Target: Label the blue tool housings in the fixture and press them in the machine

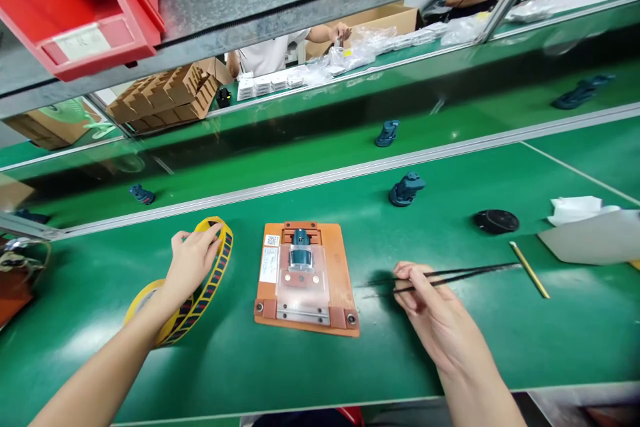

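Observation:
My left hand (193, 261) grips the rim of a yellow tape reel (220, 253), which stands tilted on the green workbench (565, 333) and carries a band of dark red-and-blue patterned tape. My right hand (425, 287) pinches long black tweezers (465, 277), their tips pointing left toward an orange fixture plate (345, 280). That plate sits between my hands, and a clear acrylic cover (304, 277) lies on it. A teal-blue moulded part (301, 247) stands in its slot. A similar blue part (407, 188) lies beyond the fixture.
A black round disc (497, 221), a thin gold rod (530, 279) and white sheets (590, 237) lie to the right. A metal shelf with a red bin (75, 10) overhangs the top left. Beyond aluminium rails, green belts carry blue parts; co-workers handle plastic bags and cardboard dividers.

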The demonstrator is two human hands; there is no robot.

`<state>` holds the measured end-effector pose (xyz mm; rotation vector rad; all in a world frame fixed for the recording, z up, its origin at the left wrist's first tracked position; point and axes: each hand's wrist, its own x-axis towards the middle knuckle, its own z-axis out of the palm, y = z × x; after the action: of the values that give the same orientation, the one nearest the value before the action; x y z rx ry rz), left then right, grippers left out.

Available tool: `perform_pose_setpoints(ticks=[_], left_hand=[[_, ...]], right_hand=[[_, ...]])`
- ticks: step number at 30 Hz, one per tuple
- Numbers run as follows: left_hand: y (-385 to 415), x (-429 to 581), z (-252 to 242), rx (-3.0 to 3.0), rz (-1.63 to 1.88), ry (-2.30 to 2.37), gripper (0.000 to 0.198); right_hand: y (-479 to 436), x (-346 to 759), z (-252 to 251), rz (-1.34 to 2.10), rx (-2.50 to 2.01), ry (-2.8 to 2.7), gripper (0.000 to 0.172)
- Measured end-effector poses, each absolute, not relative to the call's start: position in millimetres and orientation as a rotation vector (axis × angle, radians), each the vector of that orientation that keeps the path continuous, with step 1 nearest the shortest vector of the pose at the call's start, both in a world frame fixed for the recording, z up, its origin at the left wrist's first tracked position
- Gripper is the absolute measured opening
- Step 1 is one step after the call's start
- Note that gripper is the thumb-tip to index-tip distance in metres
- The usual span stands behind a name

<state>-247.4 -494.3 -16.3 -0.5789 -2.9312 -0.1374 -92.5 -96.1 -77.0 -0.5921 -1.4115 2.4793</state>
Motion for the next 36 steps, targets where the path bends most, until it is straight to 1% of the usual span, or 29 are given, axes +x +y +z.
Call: perform_pose_setpoints(ticks=[5, 9, 11, 14, 16, 21, 24, 30, 36], left_hand=[[-470.9, -278.2, -14.8, -0.542, -0.334, -3.07, 0.039], [-471.2, -287.6, -6.8, -0.4, -0.626, -3.112, 0.032], [-478.4, -283.0, -1.6, -0.323, -0.85, -3.09, 0.038], [-490.5, -263.0, 3.1, -0.184, -1.194, -2.993, 0.053], [-495.8, -244.2, 3.3, -0.071, -1.353, -2.898, 0.057], [-499.0, -200.0, 2.1, 0.177, -1.572, -2.709, 0.045], [-498.3, -183.2, 3.5, 0.326, -1.743, -2.569, 0.038], [-500.6, -167.4, 3.0, 0.353, -1.849, -2.441, 0.033], [-502.4, -160.5, 0.4, 0.333, -1.835, -2.444, 0.034]], right_hand=[[-101.6, -99.1, -72.1, 2.417, -0.527, -1.482, 0.029], [-111.6, -107.7, -61.0, 2.465, -0.436, -1.531, 0.032], [-119.0, -113.3, -52.1, 2.474, -0.388, -1.564, 0.032], [-135.8, -125.9, -36.1, 2.494, -0.3, -1.613, 0.032], [-152.0, -136.6, -24.4, 2.551, -0.219, -1.635, 0.031], [-206.3, -161.6, 4.2, 2.814, -0.012, -1.663, 0.031], [-238.0, -172.7, 14.5, 2.891, 0.074, -1.646, 0.033], [-276.1, -187.6, 14.6, 2.799, 0.111, -1.73, 0.03], [-290.9, -191.0, 6.7, 2.873, 0.14, -1.739, 0.03]])
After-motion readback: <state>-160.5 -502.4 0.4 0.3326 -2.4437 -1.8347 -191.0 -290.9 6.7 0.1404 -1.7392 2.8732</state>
